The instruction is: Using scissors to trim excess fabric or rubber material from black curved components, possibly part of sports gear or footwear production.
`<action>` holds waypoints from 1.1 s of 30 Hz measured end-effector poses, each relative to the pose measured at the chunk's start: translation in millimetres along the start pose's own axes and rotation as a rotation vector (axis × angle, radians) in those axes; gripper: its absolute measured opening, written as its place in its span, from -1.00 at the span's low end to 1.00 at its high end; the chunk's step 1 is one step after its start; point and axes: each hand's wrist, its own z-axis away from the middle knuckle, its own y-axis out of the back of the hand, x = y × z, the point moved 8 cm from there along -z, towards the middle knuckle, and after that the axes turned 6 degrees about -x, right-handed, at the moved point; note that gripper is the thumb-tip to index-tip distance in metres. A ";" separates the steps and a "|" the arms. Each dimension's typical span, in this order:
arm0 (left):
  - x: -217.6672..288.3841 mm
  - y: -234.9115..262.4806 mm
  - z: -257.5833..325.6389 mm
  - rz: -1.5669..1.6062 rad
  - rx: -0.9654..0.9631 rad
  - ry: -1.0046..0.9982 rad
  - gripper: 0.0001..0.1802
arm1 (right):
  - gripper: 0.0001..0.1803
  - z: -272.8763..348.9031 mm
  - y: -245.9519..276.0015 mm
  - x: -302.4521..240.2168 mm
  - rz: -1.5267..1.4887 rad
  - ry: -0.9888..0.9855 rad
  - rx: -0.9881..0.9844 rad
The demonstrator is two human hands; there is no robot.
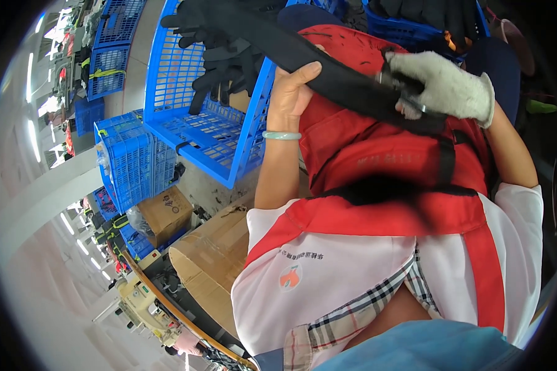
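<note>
— Over my lap, what's in your hands?
— My bare left hand grips a black strap, thumb on top; my gloved right hand is closed around it further along, above the red garment
— And beyond?
— Blue crates, cardboard boxes

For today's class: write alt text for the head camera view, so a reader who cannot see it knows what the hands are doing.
A person's bare left hand and grey-gloved right hand hold a long black strap stretched over a red bag on their lap. Blue plastic crates holding black gloves stand to the left, with cardboard boxes below them.
</note>
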 end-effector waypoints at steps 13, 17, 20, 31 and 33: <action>9.8 -26.3 -6.1 -0.094 0.004 -0.129 -0.60 | -0.30 40.3 -4.1 21.7 0.173 -0.238 0.173; 11.4 -35.7 -8.8 -0.150 -0.031 -0.163 -0.60 | -0.30 39.5 -3.6 22.4 0.201 -0.233 0.175; 11.3 -38.0 -8.5 -0.120 -0.036 -0.166 -0.59 | -0.34 33.4 -9.7 30.1 0.129 -0.257 0.197; 4.3 -37.9 -2.6 -0.058 0.029 -0.142 -0.62 | -0.49 20.2 -5.6 26.5 0.295 -0.279 0.279; 2.8 -42.1 -3.2 -0.042 0.000 -0.156 -0.63 | -0.49 18.6 -7.2 33.3 0.251 -0.350 0.225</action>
